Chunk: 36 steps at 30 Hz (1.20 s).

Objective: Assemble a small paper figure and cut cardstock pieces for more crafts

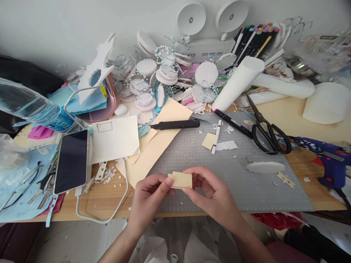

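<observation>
A small cream paper piece (181, 179) is held between both hands just above the near edge of the grey cutting mat (233, 175). My left hand (149, 197) pinches its left end with thumb and fingers closed. My right hand (212, 193) grips its right end from the side, fingers curled around it. A larger cream sheet (156, 146) lies flat on the mat's left part. A smaller cream square (208, 141) rests beside a white marker (216, 137).
Black scissors (267, 133) and a black knife (175, 125) lie on the mat. A blue glue gun (326, 160) sits at right, a phone (71, 160) with white cable at left, a water bottle (33, 107) beyond it. White foam discs (205, 73) and paper rolls (238, 84) crowd the back.
</observation>
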Motion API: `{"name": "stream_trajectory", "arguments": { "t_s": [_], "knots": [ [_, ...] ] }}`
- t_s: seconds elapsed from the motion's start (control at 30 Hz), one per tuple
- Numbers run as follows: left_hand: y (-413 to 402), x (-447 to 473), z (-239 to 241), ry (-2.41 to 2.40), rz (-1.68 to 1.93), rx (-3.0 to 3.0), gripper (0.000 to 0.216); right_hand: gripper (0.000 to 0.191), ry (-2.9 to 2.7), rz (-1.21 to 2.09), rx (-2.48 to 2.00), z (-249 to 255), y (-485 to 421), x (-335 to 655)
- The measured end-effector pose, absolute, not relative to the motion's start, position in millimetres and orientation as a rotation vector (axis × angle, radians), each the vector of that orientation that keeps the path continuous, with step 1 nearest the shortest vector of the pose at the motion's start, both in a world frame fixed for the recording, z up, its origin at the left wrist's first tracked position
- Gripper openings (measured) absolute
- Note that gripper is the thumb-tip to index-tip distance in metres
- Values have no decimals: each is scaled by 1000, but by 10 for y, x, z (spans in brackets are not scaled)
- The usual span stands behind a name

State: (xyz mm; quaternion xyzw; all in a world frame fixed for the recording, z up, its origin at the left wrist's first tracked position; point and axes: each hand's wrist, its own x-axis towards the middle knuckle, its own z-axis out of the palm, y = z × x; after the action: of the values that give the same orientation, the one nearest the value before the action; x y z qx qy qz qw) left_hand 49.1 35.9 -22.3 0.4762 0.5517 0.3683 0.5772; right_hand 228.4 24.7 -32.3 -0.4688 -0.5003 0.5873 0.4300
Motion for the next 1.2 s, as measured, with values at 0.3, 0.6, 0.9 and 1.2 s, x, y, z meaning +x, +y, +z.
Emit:
{"name": "stream_trajectory", "arguments": {
  "t_s": [0.3,0.6,0.9,1.2],
  "knots": [
    [393,461,-248,1340,903,1094,29,21,-1073,1421,-1191,-357,299,2303],
    [466,424,-331,1491,1081,1750,19,22,-1095,1120,-1326,-546,368,2408],
    [488,419,-180,1271,907,1212,21,27,-1170,1096,-1233,-528,291,2527],
    [424,436,-149,1029,858,1048,30,35,-1510,1223,-1078,-335,271,2497]
  ]
}}
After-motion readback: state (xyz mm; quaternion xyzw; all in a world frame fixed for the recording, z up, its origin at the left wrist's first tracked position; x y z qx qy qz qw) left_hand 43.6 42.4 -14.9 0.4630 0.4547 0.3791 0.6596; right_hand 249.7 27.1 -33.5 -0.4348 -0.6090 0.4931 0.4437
